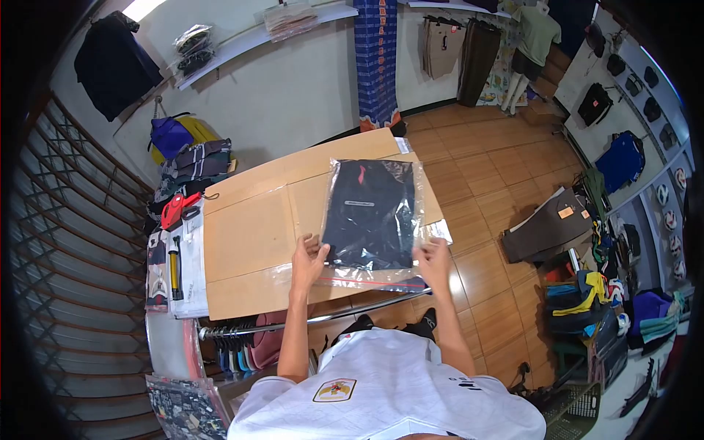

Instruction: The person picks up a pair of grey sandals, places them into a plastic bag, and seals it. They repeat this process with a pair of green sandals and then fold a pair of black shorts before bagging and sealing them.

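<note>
A dark folded garment sealed in a clear plastic bag (372, 213) lies flat on a cardboard-covered table (249, 235). My left hand (308, 262) rests on the bag's near left corner with its fingers spread. At the near right corner, my right hand (434, 262) presses down on the bag's edge. A red strip runs along the bag's near end between my hands.
A white tray (180, 268) with a yellow-handled tool and red-handled scissors sits left of the table. Folded clothes (194, 165) pile at the back left. A clothes rail (367, 308) runs under the table's front. Bags and garments crowd the right floor.
</note>
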Demonstrator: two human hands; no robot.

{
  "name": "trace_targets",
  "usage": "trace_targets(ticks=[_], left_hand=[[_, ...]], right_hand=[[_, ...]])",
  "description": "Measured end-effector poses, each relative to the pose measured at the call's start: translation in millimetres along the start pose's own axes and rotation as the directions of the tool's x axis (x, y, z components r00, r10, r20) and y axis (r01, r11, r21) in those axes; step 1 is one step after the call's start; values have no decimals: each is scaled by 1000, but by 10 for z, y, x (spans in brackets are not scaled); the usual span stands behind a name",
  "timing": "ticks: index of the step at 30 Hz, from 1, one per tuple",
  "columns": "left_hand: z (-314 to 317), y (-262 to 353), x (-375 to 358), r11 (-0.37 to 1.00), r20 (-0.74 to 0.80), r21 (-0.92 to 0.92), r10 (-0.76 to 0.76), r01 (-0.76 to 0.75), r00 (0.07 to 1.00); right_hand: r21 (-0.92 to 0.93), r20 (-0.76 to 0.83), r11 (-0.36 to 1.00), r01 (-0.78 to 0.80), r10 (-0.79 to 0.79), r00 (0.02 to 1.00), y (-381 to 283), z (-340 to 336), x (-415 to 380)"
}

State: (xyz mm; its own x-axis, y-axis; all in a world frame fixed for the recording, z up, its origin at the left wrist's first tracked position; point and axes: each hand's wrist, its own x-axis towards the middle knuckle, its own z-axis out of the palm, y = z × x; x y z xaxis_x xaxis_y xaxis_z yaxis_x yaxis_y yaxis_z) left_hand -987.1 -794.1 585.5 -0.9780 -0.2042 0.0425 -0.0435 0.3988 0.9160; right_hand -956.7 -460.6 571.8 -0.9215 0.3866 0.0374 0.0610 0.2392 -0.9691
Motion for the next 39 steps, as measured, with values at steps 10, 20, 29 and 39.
trace_targets(ticks=[10, 20, 29, 39], left_hand=[[728, 553, 119, 962, 187, 63, -274, 267, 943], [2660, 1540, -598, 970, 360, -77, -188, 230, 914], [4292, 2178, -248, 999, 615, 31, -1, -22, 789], [5669, 2341, 869, 1000, 695, 29, -28, 12, 719]], right_hand=[[-59, 396, 994, -88, 104, 912, 208, -568, 682], [288, 585, 805, -519, 282, 761, 573, -2765, 1173], [242, 458, 816, -525, 380, 803, 933, -3944, 1674], [-1, 361, 837, -547, 510, 781, 1054, -4387, 3063]])
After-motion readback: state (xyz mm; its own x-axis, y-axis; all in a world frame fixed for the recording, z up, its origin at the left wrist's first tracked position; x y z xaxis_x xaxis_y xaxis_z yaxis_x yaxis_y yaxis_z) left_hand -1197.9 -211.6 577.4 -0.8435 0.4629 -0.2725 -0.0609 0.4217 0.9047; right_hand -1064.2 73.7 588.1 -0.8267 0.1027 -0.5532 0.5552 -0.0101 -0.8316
